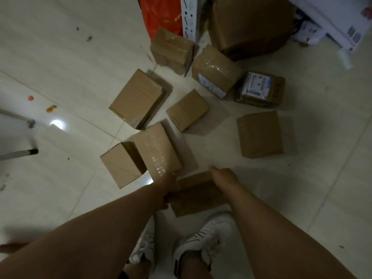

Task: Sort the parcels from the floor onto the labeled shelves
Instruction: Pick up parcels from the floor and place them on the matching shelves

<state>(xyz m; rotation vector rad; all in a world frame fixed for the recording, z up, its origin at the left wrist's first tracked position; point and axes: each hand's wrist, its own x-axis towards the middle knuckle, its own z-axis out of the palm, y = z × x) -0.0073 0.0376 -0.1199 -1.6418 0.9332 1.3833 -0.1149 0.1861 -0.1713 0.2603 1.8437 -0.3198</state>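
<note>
Pale glossy floor tiles (66, 63) fill the view. Nearest stand white sneakers (211, 238). Just above them, a small brown cardboard box (195, 198) is held between both hands. The left hand (168, 190) grips its left edge, fingers curled under. The right hand (224, 178) clasps its far right corner, thumb over the top, fingers hidden. Beyond lie two touching brown parcels (157, 148) at left, a plain brown carton (259, 134) at right and a white-labelled parcel (259, 88) farther off. Farthest are an orange plastic bag (161, 15) and a white perforated shelf post (190, 17).
</note>
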